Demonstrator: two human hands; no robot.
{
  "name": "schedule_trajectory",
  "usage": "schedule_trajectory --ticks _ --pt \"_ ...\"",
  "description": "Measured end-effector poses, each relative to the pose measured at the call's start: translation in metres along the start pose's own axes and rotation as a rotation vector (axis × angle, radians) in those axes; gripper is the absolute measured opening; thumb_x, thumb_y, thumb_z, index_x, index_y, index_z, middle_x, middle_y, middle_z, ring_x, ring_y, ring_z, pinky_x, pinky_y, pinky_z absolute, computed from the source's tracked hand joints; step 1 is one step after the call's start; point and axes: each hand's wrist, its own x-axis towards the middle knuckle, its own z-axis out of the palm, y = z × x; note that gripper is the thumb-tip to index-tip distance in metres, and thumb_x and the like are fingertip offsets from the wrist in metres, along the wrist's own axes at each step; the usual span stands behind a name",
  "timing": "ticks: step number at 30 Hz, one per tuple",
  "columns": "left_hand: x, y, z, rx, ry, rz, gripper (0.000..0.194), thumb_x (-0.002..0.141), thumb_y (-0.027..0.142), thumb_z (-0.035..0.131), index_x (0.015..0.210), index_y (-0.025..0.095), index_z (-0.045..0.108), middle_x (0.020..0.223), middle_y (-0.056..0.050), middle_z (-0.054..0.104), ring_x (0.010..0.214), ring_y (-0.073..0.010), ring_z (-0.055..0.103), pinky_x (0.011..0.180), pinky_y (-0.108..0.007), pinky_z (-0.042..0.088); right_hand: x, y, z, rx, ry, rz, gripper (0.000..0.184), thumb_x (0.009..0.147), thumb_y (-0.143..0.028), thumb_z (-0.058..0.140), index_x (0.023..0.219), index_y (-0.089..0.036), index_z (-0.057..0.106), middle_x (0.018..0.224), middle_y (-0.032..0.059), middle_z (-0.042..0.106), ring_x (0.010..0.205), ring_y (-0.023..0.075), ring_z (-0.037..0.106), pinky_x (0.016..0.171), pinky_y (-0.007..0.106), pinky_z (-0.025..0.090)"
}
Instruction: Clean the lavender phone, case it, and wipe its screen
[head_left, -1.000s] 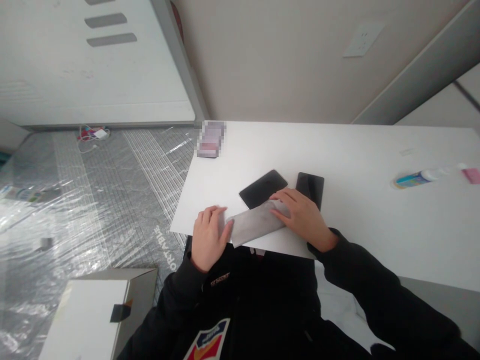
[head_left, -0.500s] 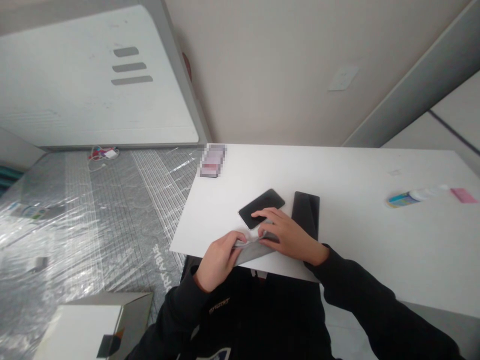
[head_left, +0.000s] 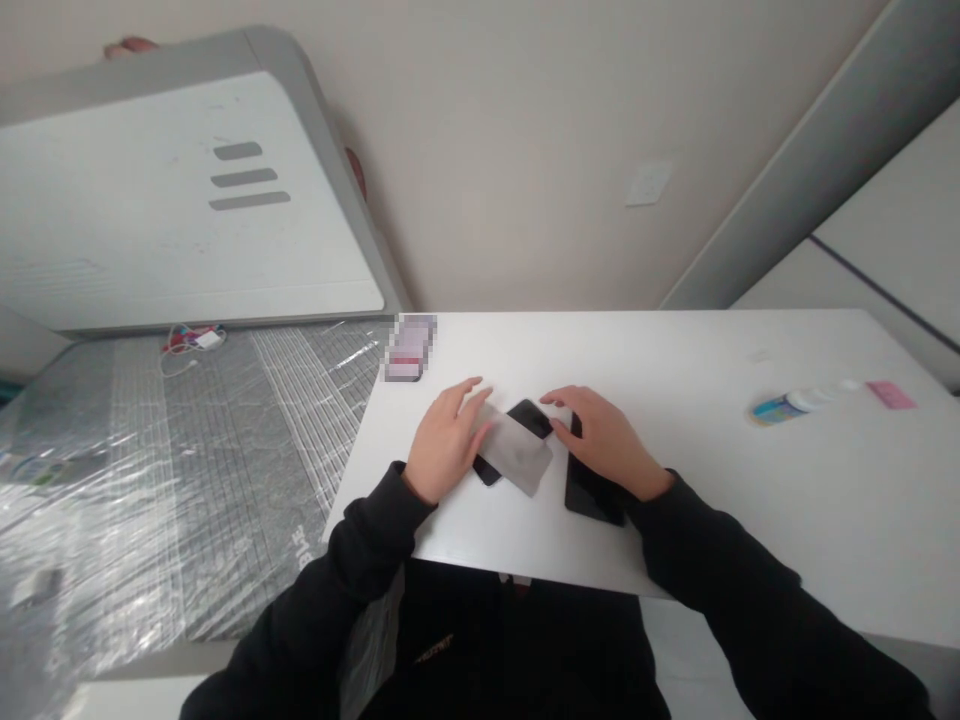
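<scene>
A grey cloth [head_left: 516,455] lies spread diagonally across a smartphone [head_left: 529,418], whose dark screen shows at the upper right and lower left of it. At the cloth's left edge is my left hand [head_left: 448,440], fingers spread and thumb at the cloth. My right hand [head_left: 604,440] is over the phone's right end, thumb and fingers apart, with the thumb tip near the cloth; whether it touches is unclear. Beneath my right hand, partly hidden, sits a larger dark flat item [head_left: 592,495], perhaps a tablet or another phone.
The white table [head_left: 697,380] carries a bottle [head_left: 784,408] with a blue label and white top, lying on its side, and a pink slip [head_left: 891,394]. A blurred-out pinkish object [head_left: 411,348] is at the far left corner. Left of the table stands a plastic-covered bed [head_left: 217,480].
The folded cloth, held in both hands at the table's front edge, is now spread over the phone. Both hands have moved up and apart, and their fingers have opened.
</scene>
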Motion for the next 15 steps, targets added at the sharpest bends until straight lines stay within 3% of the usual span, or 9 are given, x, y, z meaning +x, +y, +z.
schedule_trajectory --ticks 3,7,11,15 --pt "-0.021 0.007 0.014 0.117 -0.210 0.169 0.050 0.107 0.040 0.045 0.152 0.019 0.044 0.157 -0.016 0.052 0.145 -0.0303 0.050 0.120 -0.052 0.041 0.008 0.024 -0.010 0.025 -0.091 -0.105 0.038 0.095 -0.020 0.053 0.131 -0.022 0.062 0.134 0.0131 0.068 0.127 0.0317 0.060 0.111 0.059 0.045" --pt "-0.039 0.000 0.022 0.237 -0.369 0.310 0.079 0.104 0.057 0.042 0.164 0.011 0.019 0.167 -0.021 0.032 0.157 -0.0326 0.029 0.123 -0.049 0.035 0.027 0.044 -0.014 0.101 -0.302 -0.278 0.065 0.089 -0.024 0.067 0.151 -0.017 0.050 0.154 0.0147 0.055 0.143 0.0288 0.050 0.120 0.052 0.039" --pt "-0.021 -0.010 0.019 0.221 -0.474 0.413 0.095 0.100 0.068 0.043 0.166 0.012 0.003 0.170 -0.022 0.025 0.159 -0.0335 0.024 0.125 -0.049 0.029 0.052 0.053 -0.016 0.143 -0.426 -0.370 0.075 0.085 -0.028 0.077 0.153 -0.016 0.048 0.153 0.0160 0.056 0.138 0.0276 0.055 0.117 0.047 0.043" --pt "0.013 -0.009 0.031 0.142 -0.524 0.451 0.101 0.097 0.073 0.043 0.166 0.012 0.003 0.169 -0.023 0.025 0.159 -0.0343 0.025 0.125 -0.051 0.029 0.063 0.056 -0.015 0.140 -0.448 -0.399 0.079 0.082 -0.013 0.070 0.156 -0.017 0.042 0.152 0.0157 0.056 0.133 0.0270 0.059 0.113 0.046 0.046"
